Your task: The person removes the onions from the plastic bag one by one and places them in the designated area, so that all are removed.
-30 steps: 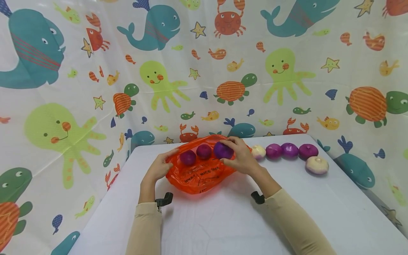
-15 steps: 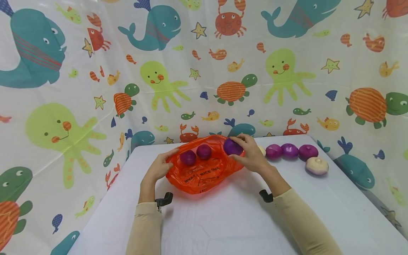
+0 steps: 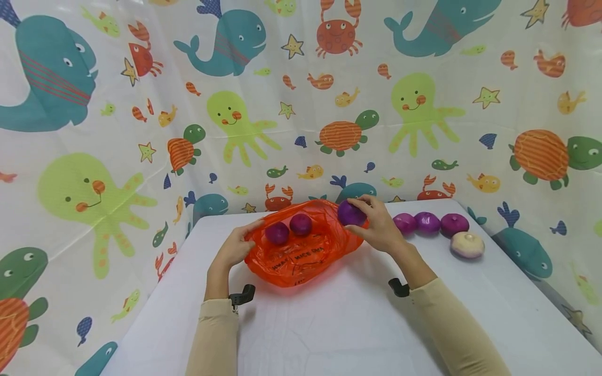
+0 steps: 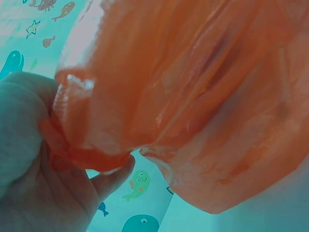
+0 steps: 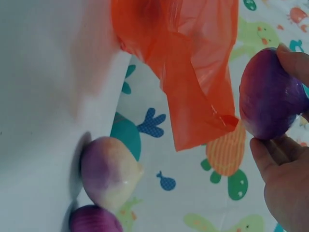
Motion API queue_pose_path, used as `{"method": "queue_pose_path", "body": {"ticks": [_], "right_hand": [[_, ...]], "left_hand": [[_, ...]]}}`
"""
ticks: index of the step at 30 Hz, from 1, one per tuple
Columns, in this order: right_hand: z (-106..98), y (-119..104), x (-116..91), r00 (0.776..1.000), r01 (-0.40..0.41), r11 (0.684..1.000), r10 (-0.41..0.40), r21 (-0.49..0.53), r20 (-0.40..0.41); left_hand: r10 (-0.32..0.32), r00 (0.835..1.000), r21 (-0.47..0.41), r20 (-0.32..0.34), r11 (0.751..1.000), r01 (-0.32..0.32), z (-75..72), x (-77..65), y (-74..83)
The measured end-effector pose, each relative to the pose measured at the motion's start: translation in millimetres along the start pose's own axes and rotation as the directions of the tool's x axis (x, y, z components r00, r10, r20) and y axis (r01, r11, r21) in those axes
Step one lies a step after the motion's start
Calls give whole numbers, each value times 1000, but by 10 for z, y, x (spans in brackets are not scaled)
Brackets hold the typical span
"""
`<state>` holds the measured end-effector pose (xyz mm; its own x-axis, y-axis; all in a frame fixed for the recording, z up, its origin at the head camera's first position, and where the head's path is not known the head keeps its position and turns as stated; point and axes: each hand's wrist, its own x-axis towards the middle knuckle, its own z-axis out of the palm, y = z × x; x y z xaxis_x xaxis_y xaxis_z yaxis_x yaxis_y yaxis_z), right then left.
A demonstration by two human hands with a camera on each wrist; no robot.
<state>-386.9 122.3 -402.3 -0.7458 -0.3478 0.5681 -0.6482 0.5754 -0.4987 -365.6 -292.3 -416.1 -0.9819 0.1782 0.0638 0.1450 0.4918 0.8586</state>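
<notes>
An orange plastic bag (image 3: 301, 258) with black print lies spread open on the table, mouth facing me. Two purple onions (image 3: 277, 233) sit inside it. My left hand (image 3: 233, 247) grips the bag's left rim; in the left wrist view the thin plastic (image 4: 120, 116) bunches between thumb and fingers. Held between the thumb and fingertips of my right hand (image 3: 379, 225) is a purple onion (image 3: 350, 213), raised at the bag's right rim. In the right wrist view this onion (image 5: 270, 94) is apart from the hanging edge of the bag (image 5: 200, 87).
To the right stands a row of several purple onions (image 3: 427, 223). A whitish turnip-like bulb (image 3: 467, 244) lies in front of the row's end. Another white-and-purple bulb (image 5: 110, 171) shows in the right wrist view. A sea-animal print curtain (image 3: 301, 125) hangs behind the white table (image 3: 320, 329).
My right hand has lifted the purple onion and moved right with it, from among the other two onions to the bag's right rim. The left hand has stayed in place.
</notes>
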Motion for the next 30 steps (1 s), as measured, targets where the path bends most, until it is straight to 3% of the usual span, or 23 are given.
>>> {"method": "queue_pose_path", "body": {"ticks": [13, 30], "right_hand": [[-139, 139, -65, 999, 3, 999, -5, -38, -42], [-312, 235, -148, 998, -68, 996, 68, -53, -1]], "left_hand": [[-26, 1000, 7, 1, 1000, 26, 4, 10, -16], [-11, 1000, 2, 0, 1000, 11, 9, 7, 0]]}}
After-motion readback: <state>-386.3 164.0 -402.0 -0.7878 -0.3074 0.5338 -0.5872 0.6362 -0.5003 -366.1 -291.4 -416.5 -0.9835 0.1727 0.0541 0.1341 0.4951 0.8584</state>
